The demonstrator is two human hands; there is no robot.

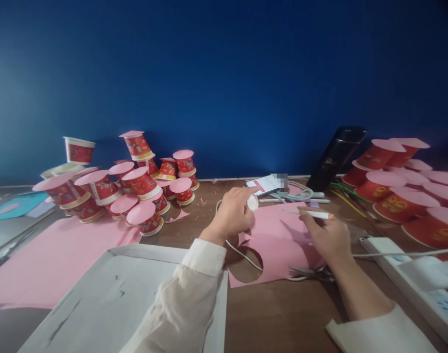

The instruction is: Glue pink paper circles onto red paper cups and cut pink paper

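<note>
Phone (265, 185): screen partly pixelated, content unreadable. Small white round object (252, 202): mostly covered by left hand (233, 213), possibly a cup or tape roll. Scissors (309, 272): partly hidden beneath right hand (329, 235) and wrist. Power strip (411, 274): cut off at right edge. Right-hand red cups (422, 196): blurred, printing illegible. White tray (110, 299): cropped by bottom edge.

The scene is dim and soft overall; the blue wall (224, 73) darkens toward its upper corners like a vignette; light seems to come from above and in front, since the left hand (233, 213) throws a faint shadow toward the viewer onto the pink paper (279, 245); the cups (393, 201) right of that paper are smeared and stretched by edge distortion; fine detail is blurred throughout; there is no strong glare.
</note>
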